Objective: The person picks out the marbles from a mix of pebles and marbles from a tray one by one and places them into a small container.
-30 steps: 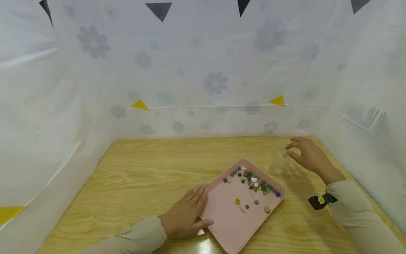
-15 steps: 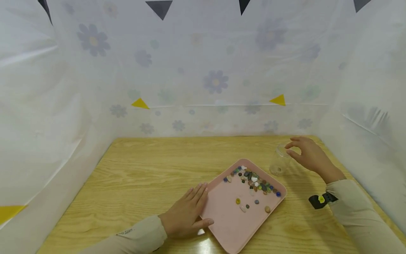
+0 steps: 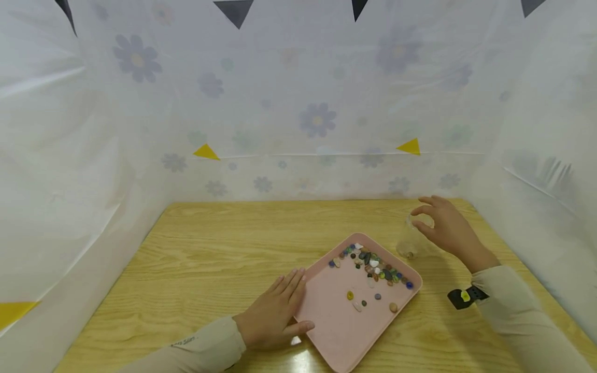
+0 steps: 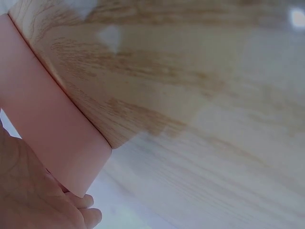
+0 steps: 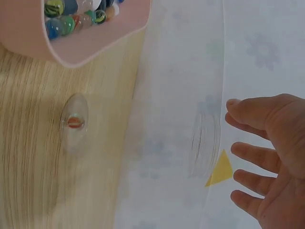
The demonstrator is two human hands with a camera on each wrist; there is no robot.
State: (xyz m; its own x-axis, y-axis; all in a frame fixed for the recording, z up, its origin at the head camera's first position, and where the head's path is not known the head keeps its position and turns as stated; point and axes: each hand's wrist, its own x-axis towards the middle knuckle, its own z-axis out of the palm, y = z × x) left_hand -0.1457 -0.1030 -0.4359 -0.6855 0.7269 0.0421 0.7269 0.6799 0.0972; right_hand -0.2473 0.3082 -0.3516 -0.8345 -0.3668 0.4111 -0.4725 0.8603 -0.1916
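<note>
In the head view, my left hand (image 3: 274,311) lies along the left edge of a pink tray (image 3: 326,331), fingers straight. The left wrist view shows the hand (image 4: 33,186) against the tray's outer wall (image 4: 52,114). My right hand (image 3: 448,228) is over the mouth of a clear jar (image 3: 403,242), its fingers bent and holding nothing. In the right wrist view, a marble (image 5: 75,122) with orange colouring sits at the jar's bottom, and the spread fingers (image 5: 255,157) are just beyond the ribbed rim (image 5: 205,145).
Several marbles and pebbles (image 3: 373,264) crowd the tray's far corner; a yellow one (image 3: 350,295) and a tan pebble (image 3: 393,307) lie apart. The wooden table (image 3: 224,243) is enclosed by white floral sheeting (image 3: 317,77). The jar stands just right of the tray.
A small marble has appeared at the jar's bottom. My right hand has shifted slightly left and up over the jar's mouth. The left hand and tray stay in place.
</note>
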